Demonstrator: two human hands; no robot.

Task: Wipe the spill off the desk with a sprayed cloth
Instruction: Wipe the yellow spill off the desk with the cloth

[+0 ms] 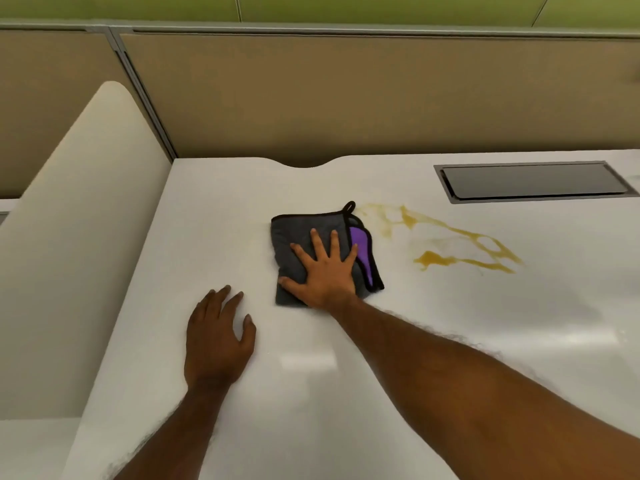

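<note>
While the right grip (325, 271) presses flat-fingered on the cloth (294, 237) (spill (434, 259) beside it), left grip (214, 341) rests relaxed.

The right hand (325, 271) presses flat on a gray cloth (298, 237) in the middle of the white desk (450, 341). A yellow spill (436, 259) lies just beside the cloth. The left hand (216, 341) rests on the desk near its left edge.

head cam | looks fwd+down | close over desk (381, 341) | single view
</note>
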